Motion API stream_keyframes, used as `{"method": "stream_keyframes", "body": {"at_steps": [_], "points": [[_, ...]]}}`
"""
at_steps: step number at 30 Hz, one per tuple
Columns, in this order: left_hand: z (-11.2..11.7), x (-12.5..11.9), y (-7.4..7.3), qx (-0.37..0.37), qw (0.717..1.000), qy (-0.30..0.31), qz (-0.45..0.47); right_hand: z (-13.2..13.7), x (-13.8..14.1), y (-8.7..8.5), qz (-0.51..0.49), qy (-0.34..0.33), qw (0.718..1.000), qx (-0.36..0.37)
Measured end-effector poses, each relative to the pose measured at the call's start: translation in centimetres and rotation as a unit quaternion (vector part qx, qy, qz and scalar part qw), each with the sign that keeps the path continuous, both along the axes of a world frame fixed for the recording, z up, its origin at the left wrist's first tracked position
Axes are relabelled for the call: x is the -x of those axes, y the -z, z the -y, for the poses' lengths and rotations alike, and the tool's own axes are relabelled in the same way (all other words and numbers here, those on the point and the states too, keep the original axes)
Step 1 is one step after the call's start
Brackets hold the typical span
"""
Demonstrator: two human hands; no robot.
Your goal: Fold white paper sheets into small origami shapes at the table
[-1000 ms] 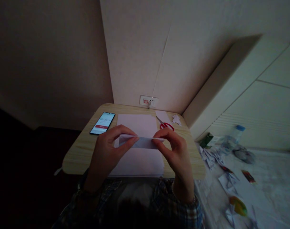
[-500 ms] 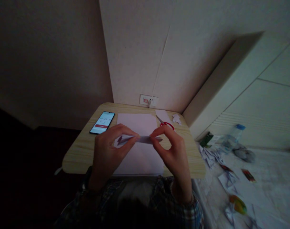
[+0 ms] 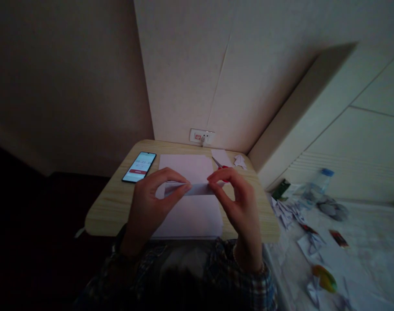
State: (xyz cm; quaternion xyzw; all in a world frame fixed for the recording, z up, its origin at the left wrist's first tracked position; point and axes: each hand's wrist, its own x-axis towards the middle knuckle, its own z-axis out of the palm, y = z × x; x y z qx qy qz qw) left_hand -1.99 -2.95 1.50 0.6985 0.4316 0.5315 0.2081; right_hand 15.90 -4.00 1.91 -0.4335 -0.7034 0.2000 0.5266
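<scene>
A folded piece of white paper [image 3: 198, 189] is held up between my two hands, above a stack of white paper sheets [image 3: 190, 220] on the small wooden table [image 3: 109, 211]. My left hand [image 3: 154, 198] pinches its left part between thumb and forefinger. At the right part, my right hand [image 3: 237, 196] pinches it the same way. The paper's ends are partly covered by my fingers. Just beyond my right hand lie scissors [image 3: 218, 163] with red handles, their grips partly hidden by it.
A lit phone [image 3: 139, 166] lies at the table's left. At the back right are a paper piece [image 3: 220, 155] and a small folded paper shape [image 3: 240, 161]. A wall socket [image 3: 202, 136] is behind. To the right, a bottle [image 3: 318, 183] and several folded papers lie on a pale surface.
The folded paper has turned so its front face shows more as a flat strip. My right hand has shifted slightly right and covers more of the scissors' handles.
</scene>
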Motion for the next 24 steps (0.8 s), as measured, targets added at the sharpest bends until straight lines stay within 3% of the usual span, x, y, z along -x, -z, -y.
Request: {"method": "stream_keyframes", "body": {"at_steps": [5, 12, 17, 21, 24], "points": [[-0.3, -0.4, 0.0, -0.032, 0.997, 0.016, -0.063, 0.2, -0.3, 0.0, 0.059, 0.017, 0.998, 0.008], [0.2, -0.7, -0.2, -0.064, 0.995, 0.011, -0.075, 0.6, -0.4, -0.6, 0.091, 0.003, 0.996, -0.002], [-0.6, 1.3, 0.2, -0.054, 0.995, -0.018, -0.088, 1.2, -2.3, -0.6, 0.076, 0.041, 0.996, 0.009], [-1.3, 2.6, 0.6, -0.071, 0.992, -0.078, -0.067, 1.3, -3.2, -0.1, 0.013, 0.071, 0.997, 0.023], [-0.9, 2.2, 0.2, -0.027, 0.998, -0.05, -0.039, 1.1, -2.7, 0.1, -0.027, 0.08, 0.996, 0.024]]}}
